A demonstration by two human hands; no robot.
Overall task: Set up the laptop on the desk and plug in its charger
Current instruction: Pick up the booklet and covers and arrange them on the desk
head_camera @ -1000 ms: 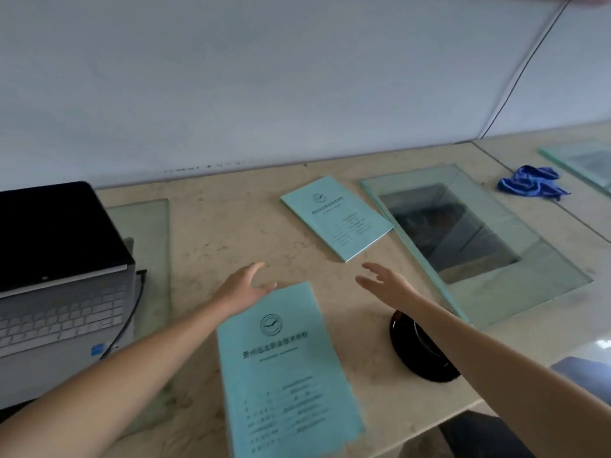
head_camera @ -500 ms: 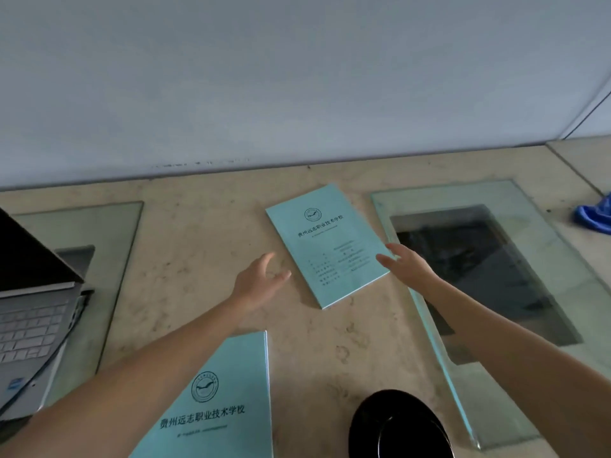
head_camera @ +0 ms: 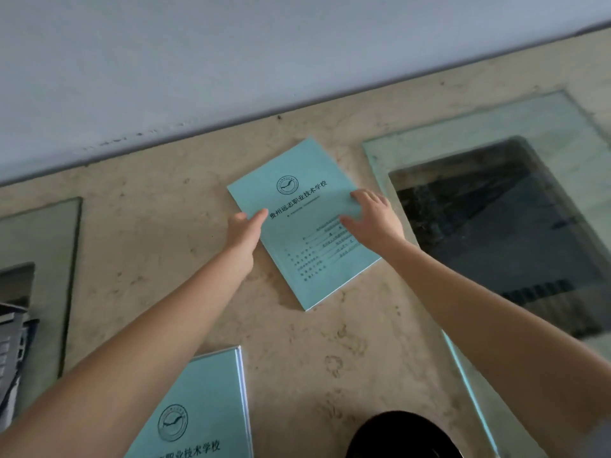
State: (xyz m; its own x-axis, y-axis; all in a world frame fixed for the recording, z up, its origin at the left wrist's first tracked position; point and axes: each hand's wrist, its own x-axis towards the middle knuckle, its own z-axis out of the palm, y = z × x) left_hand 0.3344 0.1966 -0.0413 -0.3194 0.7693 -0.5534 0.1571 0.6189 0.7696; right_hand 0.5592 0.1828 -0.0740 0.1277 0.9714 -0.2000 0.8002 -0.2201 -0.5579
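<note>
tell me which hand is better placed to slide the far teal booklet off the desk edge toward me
Right, probably. The right hand lies flat on the far teal paper booklet's cover, fingers spread, so it can drag it. The left hand only touches its left edge.

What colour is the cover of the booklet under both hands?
Light teal cover with dark printed text and a round emblem; head view.

Only readable stuff: the teal booklet mid-frame has a round emblem and 贵州远志职业技术学校 printed under it. The second booklet at the bottom edge shows the same emblem plus 职业技术学校. Smaller lines too blurry.
</note>
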